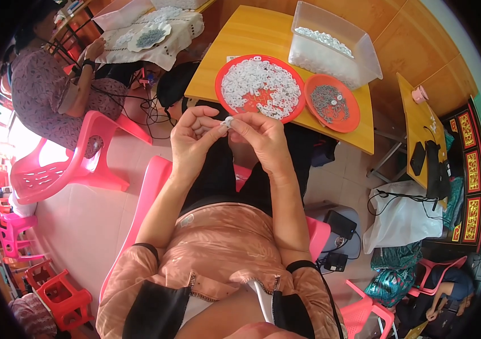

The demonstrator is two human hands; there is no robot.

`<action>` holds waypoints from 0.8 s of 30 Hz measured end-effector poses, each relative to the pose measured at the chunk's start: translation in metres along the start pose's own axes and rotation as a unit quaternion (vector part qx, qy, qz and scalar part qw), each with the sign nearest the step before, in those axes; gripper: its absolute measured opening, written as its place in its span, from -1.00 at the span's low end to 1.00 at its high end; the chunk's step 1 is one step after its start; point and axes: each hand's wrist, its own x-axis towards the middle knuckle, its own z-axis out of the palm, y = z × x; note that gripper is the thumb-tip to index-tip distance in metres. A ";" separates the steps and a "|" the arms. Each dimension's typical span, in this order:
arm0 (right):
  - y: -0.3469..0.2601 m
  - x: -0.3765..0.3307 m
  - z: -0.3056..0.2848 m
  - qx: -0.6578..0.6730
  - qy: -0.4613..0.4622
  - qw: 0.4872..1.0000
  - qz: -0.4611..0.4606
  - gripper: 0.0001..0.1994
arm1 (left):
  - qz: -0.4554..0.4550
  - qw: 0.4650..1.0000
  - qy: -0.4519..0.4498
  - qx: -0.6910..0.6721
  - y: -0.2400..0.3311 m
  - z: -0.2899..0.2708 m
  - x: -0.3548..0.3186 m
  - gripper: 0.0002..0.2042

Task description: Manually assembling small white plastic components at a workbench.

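My left hand and my right hand meet over my lap, in front of the table edge. Between both thumbs and forefingers is pinched a small white plastic piece. The fingertips partly cover it, so its exact shape cannot be made out. The other fingers of my left hand curl loosely. Just beyond my hands, a round red tray holds a heap of similar small white plastic pieces. To its right, an orange-red plate carries a pile of thin grey metal pins or nails, with a few white pieces on top.
A clear plastic bin of white pieces stands on the yellow table. At left, another person sits on a pink chair by a cloth-covered table. A second yellow table and a white bag are at right.
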 end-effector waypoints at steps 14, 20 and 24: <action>-0.017 -0.012 0.004 0.034 -0.074 0.997 0.003 -0.86 | 0.011 0.961 -0.268 -0.062 -0.002 -0.019 0.015 -0.66; -0.013 -0.011 0.007 0.049 -0.071 0.996 -0.003 -0.86 | 0.130 0.977 -0.170 0.015 -0.011 -0.008 0.011 -0.65; -0.011 -0.011 0.011 0.075 -0.056 0.995 0.026 -0.85 | 0.181 0.972 -0.146 0.025 -0.014 -0.005 0.010 -0.71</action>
